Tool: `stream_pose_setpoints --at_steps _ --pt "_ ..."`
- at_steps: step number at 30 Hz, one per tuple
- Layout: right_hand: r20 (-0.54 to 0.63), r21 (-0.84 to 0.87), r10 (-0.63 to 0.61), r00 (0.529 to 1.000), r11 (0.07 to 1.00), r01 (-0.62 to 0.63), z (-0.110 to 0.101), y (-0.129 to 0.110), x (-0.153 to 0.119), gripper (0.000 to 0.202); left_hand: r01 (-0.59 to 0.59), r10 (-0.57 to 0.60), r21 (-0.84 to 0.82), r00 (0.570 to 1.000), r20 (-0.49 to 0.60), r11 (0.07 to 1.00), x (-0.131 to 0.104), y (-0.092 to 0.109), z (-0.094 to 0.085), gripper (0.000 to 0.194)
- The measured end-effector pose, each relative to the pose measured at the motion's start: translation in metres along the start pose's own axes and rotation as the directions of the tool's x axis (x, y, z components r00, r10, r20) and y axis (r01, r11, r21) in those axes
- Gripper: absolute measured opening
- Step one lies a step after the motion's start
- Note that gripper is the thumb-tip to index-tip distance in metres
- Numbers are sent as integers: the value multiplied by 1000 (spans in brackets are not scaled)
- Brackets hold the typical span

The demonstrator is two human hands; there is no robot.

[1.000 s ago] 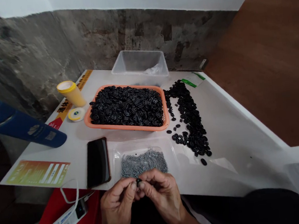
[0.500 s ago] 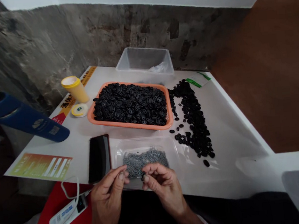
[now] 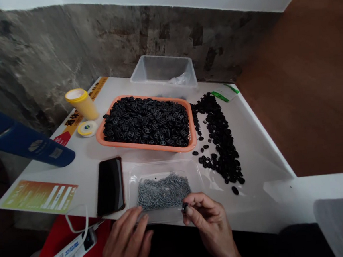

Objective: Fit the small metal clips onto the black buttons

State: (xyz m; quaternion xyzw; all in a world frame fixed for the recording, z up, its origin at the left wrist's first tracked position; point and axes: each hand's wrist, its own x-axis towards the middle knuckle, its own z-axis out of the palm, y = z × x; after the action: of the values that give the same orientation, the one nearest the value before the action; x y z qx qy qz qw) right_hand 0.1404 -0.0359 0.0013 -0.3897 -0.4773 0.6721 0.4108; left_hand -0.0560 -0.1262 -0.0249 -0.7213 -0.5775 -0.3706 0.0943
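My right hand (image 3: 211,221) pinches a small black plastic piece (image 3: 185,207) between thumb and fingers, with a thin metal screw seeming to stick out of it. My left hand (image 3: 129,240) has its fingers stretched and apart, with nothing visible in them, by the near left corner of a clear plastic tub (image 3: 195,170). In that tub lies a heap of small silvery screws (image 3: 165,191). Behind it, an orange basket (image 3: 146,146) is heaped with black oval two-hole pieces (image 3: 147,120). More black pieces (image 3: 222,140) are spread on the table to the right of the basket.
A phone (image 3: 109,186), a blue bottle (image 3: 31,140), a yellow cup (image 3: 82,104) and its lid (image 3: 87,128) stand or lie on the left. At the back is a clear bin (image 3: 162,71). A red stool (image 3: 41,252) with a power strip (image 3: 72,249) sits below the left edge.
My hands have moved apart. The left hand has opened and dropped lower, while the right hand has shifted to the right, still pinching the black piece.
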Motion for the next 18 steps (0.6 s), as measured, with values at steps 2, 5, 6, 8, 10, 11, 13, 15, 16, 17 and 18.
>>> stream_pose_setpoints --at_steps 2,5,6,8,10,11,13,15,16,17,18 --pt "-14 -10 -7 1000 1000 6 -2 1 -1 7 -53 52 44 998 25 998 -10 4 5 33" --pt "-31 -25 -14 999 1000 14 -4 1 -4 7 -4 3 67 1000 16 998 -15 8 14 31" --pt "-34 -33 -14 999 999 13 -6 1 -5 7 5 -6 83 1000 11 997 -15 9 17 31" --pt "-51 -58 -22 998 998 19 -11 3 -7 8 -23 21 120 1000 13 993 -12 8 22 29" --pt "-96 -90 -49 994 995 41 -20 5 -7 9 -55 55 134 998 10 989 -9 5 23 25" --pt "-126 -100 -75 989 993 63 -26 6 -7 10 -65 64 131 998 12 989 -8 3 22 22" --pt "-195 -103 -132 972 988 114 -36 7 -7 11 -53 50 117 998 25 992 -6 0 18 19" --pt "-249 -94 -174 953 983 155 -45 6 -7 11 -19 14 105 999 45 994 -1 -2 11 20" --pt "-272 -89 -190 943 981 172 -48 4 -8 11 -6 0 100 998 57 995 4 -2 7 21" --pt "-289 -84 -204 935 979 187 -49 1 -9 11 3 -8 101 998 56 995 13 0 4 23" --pt "-298 -79 -217 929 976 203 -49 -2 -10 10 5 -12 107 998 57 994 26 2 2 24"
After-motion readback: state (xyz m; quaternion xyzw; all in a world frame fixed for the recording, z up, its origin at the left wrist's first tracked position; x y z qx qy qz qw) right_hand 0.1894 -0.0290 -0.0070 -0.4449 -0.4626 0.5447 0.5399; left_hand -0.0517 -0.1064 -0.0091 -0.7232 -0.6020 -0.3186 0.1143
